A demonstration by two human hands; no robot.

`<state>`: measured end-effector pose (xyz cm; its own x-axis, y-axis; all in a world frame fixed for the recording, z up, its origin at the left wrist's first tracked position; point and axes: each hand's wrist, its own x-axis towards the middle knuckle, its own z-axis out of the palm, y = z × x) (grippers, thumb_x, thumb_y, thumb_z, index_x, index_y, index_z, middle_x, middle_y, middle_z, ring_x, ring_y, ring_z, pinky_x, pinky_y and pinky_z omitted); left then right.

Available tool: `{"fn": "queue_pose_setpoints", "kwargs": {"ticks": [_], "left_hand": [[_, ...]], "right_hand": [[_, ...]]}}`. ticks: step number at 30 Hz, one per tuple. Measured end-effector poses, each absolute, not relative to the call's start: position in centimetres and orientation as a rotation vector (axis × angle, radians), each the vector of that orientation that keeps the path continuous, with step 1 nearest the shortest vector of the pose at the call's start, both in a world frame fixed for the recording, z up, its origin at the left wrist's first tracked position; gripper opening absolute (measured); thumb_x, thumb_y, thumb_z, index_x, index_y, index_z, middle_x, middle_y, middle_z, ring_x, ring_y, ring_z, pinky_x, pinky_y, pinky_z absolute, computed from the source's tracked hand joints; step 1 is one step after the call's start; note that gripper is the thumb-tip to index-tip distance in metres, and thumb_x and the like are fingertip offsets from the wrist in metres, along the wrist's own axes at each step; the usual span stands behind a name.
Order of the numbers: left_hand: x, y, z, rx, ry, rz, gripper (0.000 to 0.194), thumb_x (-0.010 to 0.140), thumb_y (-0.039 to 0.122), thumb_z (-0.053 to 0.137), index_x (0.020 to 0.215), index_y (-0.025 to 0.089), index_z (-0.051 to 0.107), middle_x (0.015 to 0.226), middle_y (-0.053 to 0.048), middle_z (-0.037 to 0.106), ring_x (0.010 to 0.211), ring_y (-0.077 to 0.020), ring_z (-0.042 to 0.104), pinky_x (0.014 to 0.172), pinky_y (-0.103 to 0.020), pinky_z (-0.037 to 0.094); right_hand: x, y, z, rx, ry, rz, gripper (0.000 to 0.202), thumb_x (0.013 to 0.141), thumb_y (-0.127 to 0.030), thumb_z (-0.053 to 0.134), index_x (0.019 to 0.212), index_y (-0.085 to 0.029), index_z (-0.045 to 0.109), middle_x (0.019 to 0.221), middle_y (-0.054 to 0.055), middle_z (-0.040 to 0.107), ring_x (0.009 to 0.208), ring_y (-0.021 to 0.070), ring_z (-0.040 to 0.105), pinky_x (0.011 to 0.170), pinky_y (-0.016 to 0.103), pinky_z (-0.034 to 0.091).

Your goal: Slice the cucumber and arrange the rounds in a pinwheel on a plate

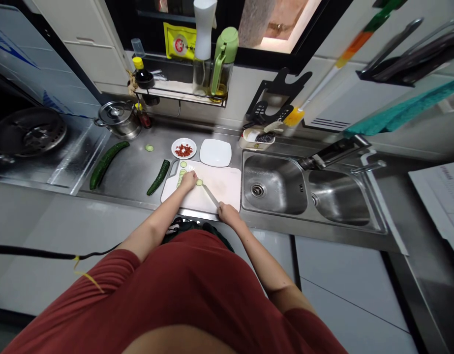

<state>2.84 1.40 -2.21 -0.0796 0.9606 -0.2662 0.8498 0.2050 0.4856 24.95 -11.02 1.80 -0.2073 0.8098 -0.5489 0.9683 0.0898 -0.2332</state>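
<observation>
My right hand (228,214) grips a knife (211,197) by its handle, at the front edge of the white cutting board (227,184). A round cucumber slice (199,182) lies at the tip of the blade. Over the left part of the board is my left hand (189,181), its fingers curled together; what they hold, if anything, is hidden. Several pale green cucumber slices (181,176) lie beside that hand, partly covered by it. Left of the board rests a shorter cucumber (158,177) with one cut end. Farther left lies a longer, curved cucumber (107,164).
Behind the board stand a plate of chopped red pieces (174,149) and a white square plate (215,153). A cucumber end (149,147) lies on the steel counter. To the right is a double sink (274,209); a lidded pot (119,120) and a wok (27,132) are at left.
</observation>
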Motion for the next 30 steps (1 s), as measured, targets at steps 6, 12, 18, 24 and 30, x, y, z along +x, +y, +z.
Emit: {"fn": "queue_pose_setpoints", "kwargs": {"ticks": [6,12,18,24,30], "left_hand": [[3.0,0.7,-2.7,1.720,1.943,0.298,0.029,0.076,0.038,0.066,0.096,0.018,0.061,0.095,-0.009,0.064,0.091,-0.0221,0.058,0.082,-0.031,0.043],[3.4,-0.4,-2.9,1.782,1.957,0.341,0.025,0.073,0.037,0.067,0.088,0.018,0.061,0.099,-0.010,0.060,0.100,-0.0245,0.054,0.088,-0.032,0.041],[3.9,-0.8,-2.0,1.718,1.986,0.369,0.022,0.068,0.028,0.070,0.084,0.019,0.058,0.098,-0.009,0.060,0.096,-0.0234,0.055,0.081,-0.031,0.042],[4.3,-1.3,-1.4,1.523,1.945,0.464,0.011,0.075,0.020,0.063,0.085,0.021,0.060,0.079,-0.001,0.064,0.076,-0.0152,0.058,0.068,-0.026,0.040],[3.9,-2.7,-1.4,1.437,1.910,0.535,0.010,0.075,0.021,0.064,0.084,0.019,0.065,0.080,-0.001,0.067,0.075,-0.0132,0.059,0.068,-0.024,0.042]], "right_hand": [[26.0,-11.3,1.1,2.077,2.075,-0.829,0.037,0.098,-0.030,0.033,0.131,-0.016,0.044,0.102,0.012,0.068,0.092,0.0227,0.063,0.075,0.028,0.039],[26.5,-9.7,0.6,2.285,1.988,-0.797,0.038,0.098,-0.031,0.032,0.131,-0.016,0.046,0.102,0.013,0.068,0.092,0.0239,0.062,0.073,0.028,0.039],[26.5,-8.9,0.3,2.351,1.960,-0.848,0.037,0.098,-0.033,0.032,0.128,-0.017,0.048,0.104,0.012,0.067,0.093,0.0233,0.062,0.075,0.028,0.039],[26.1,-8.7,0.4,2.332,1.950,-0.842,0.039,0.100,-0.035,0.026,0.127,-0.018,0.048,0.103,0.013,0.067,0.092,0.0238,0.062,0.077,0.030,0.041],[25.8,-8.8,0.7,2.281,1.926,-0.832,0.038,0.101,-0.034,0.025,0.125,-0.017,0.048,0.104,0.013,0.066,0.094,0.0232,0.062,0.078,0.030,0.041]]}}
